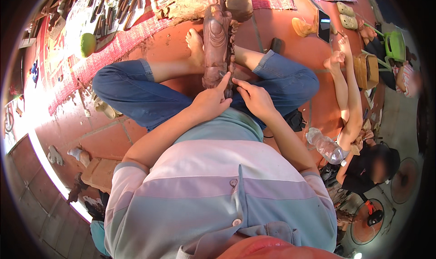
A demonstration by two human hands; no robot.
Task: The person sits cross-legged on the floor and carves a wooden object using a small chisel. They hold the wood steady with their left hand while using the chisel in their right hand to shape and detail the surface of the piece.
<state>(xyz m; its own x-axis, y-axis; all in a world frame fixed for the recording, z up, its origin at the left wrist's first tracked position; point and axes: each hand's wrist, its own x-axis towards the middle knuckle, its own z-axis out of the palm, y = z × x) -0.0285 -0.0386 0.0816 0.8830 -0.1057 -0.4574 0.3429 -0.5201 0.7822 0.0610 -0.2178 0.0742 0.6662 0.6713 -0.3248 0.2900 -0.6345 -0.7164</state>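
Note:
A reddish-brown carved wooden statue [215,41] of a robed figure lies lengthwise between my bent legs, its base toward me. My left hand [211,102] is at the base, index finger stretched along the wood and the other fingers curled under. A small grey tip shows beside that finger, and a dark rounded end [228,93] sits between my hands; I cannot tell whether they belong to one tool. From the right, my right hand [255,100] comes to the same spot, index finger and thumb bent toward the statue's edge. Whatever its curled fingers grip is hidden.
Many carving tools [120,9] lie on a cloth at the far left, near a green fruit [88,44]. A wood block [239,7] is beyond the statue. A phone [324,26] and a plastic bottle [324,145] are right, where another person [370,168] sits.

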